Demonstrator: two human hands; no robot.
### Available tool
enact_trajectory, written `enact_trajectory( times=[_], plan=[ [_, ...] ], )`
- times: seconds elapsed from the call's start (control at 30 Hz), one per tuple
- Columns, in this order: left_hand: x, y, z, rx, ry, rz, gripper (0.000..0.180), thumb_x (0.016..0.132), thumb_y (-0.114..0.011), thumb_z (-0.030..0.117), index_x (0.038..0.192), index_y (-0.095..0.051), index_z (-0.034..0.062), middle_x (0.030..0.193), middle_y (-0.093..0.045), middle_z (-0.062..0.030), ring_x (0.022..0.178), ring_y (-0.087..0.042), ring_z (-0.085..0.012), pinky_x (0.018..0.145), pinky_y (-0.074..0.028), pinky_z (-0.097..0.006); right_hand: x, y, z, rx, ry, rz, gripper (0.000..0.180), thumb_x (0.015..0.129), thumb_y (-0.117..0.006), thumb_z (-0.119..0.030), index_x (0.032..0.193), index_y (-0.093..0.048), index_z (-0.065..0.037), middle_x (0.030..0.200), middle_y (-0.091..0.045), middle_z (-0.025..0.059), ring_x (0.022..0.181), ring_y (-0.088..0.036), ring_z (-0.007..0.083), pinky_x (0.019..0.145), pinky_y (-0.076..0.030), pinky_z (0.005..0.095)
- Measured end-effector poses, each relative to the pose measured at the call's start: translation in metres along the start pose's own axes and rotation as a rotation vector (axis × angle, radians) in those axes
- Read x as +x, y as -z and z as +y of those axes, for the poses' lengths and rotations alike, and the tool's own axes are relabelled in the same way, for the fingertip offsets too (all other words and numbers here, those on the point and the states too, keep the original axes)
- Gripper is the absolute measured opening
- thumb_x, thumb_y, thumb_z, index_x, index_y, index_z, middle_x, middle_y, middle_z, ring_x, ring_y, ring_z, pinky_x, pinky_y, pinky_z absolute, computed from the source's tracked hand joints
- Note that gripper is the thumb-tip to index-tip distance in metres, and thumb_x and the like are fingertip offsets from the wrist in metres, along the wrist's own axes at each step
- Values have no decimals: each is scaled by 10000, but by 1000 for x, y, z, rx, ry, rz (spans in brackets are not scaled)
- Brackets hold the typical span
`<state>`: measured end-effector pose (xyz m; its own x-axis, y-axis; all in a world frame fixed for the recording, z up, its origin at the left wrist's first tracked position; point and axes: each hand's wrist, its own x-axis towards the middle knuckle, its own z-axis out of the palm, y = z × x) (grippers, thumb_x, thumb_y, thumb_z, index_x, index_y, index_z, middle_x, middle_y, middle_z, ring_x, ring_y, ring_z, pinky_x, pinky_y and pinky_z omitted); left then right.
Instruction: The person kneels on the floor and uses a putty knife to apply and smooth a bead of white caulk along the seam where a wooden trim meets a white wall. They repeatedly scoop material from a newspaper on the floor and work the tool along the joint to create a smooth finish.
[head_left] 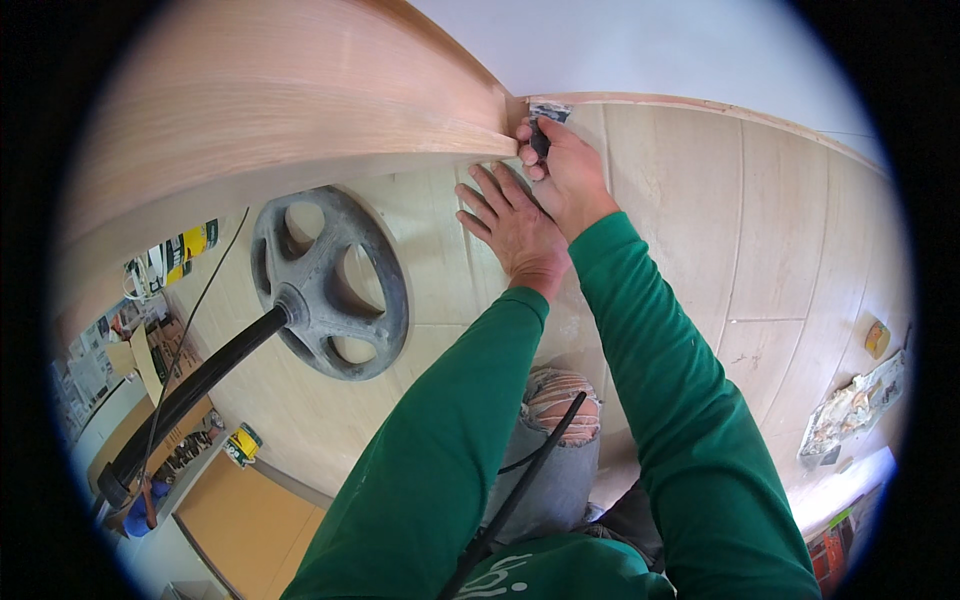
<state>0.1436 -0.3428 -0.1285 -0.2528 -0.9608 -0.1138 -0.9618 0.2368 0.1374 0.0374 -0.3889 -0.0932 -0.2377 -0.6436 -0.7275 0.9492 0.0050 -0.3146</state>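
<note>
My right hand (575,175) grips a putty knife (541,138) by its black handle. Its whitish-smeared blade points into the corner where the wooden panel meets the skirting strip along the wall. My left hand (517,232) rests on the wood-look plank floor (680,200) with its fingers spread, just left of and below the right hand. It holds nothing. The lower edge of the pale wooden panel (330,90) comes close to the fingertips of both hands.
Left of my arms is a round grey spoked base (335,285) with a black pole (205,395). A smeared sheet (850,405) and a small yellowish roundish thing (877,339) lie at the right. A yellow-and-green tub (242,445) and cardboard (150,355) are at the far left.
</note>
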Motion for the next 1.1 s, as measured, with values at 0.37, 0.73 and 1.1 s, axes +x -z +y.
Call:
enact_trajectory(
  times=[0.37,0.73,1.1],
  plan=[
    [2,0,-2,30,-14,25,945,936,-682,483,1624,-238,13,1722,-170,-236,1567,-114,-550,1231,-106,-699,7,12,5,156,-45,-126,219,1123,-469,-180,1111,-593,2,915,-646,82,649,-530,153,522,-389,264],
    [-2,8,3,-116,-39,85,803,977,-545,381,1589,-273,-62,1682,-194,-325,1536,-116,-612,1219,-80,-720,-52,49,-30,-274,3,-63,263,1089,-562,-266,1031,-676,-36,815,-642,44,663,-560,143,586,-440,279],
    [-10,6,8,-117,-131,232,642,988,-556,330,1506,-445,-31,1577,-418,-271,1472,-316,-514,1184,-214,-690,-203,382,-165,-1677,1081,951,335,1096,-510,-221,1309,-582,27,1522,-522,217,1411,-464,411,1165,-373,498]
  ],
)
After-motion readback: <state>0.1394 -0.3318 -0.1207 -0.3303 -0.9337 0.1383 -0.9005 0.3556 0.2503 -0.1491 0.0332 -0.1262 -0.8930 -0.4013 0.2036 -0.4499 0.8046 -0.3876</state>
